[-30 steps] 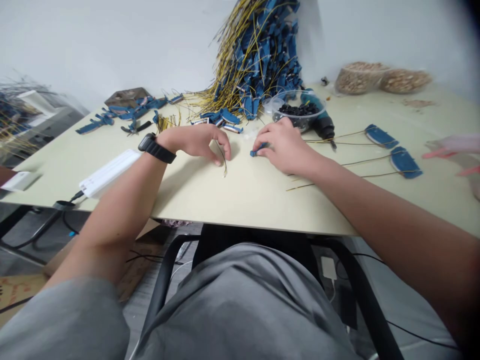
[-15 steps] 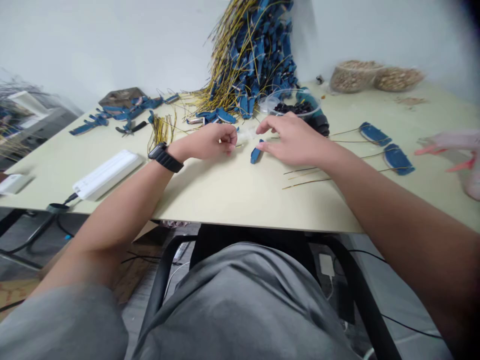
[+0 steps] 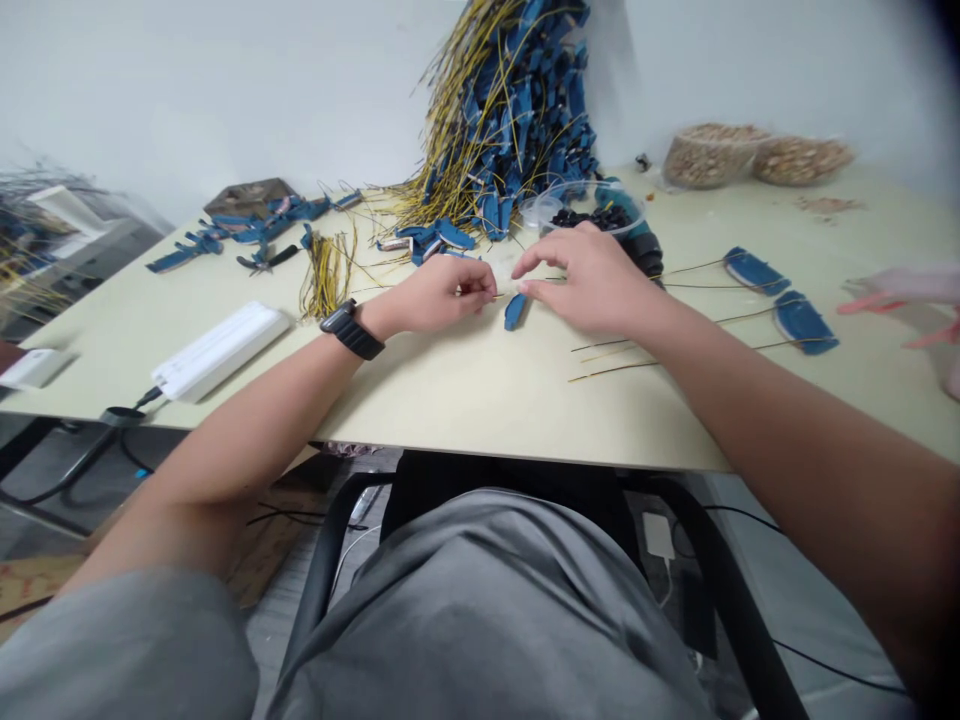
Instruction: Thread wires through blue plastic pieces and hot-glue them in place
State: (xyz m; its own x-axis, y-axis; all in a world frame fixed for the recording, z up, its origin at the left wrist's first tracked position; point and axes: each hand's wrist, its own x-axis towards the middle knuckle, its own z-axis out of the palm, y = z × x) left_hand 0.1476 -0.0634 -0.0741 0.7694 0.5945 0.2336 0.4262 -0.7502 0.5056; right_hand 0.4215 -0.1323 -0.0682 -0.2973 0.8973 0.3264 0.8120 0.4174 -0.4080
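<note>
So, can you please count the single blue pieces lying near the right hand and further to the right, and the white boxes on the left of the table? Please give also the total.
Blue plastic pieces: 3
White plastic boxes: 2
Total: 5

I'm getting bright, even, diffuse light across the table [image 3: 465, 400], only soft shadows on it, and a darkened, blurred view past its far right corner.
</note>
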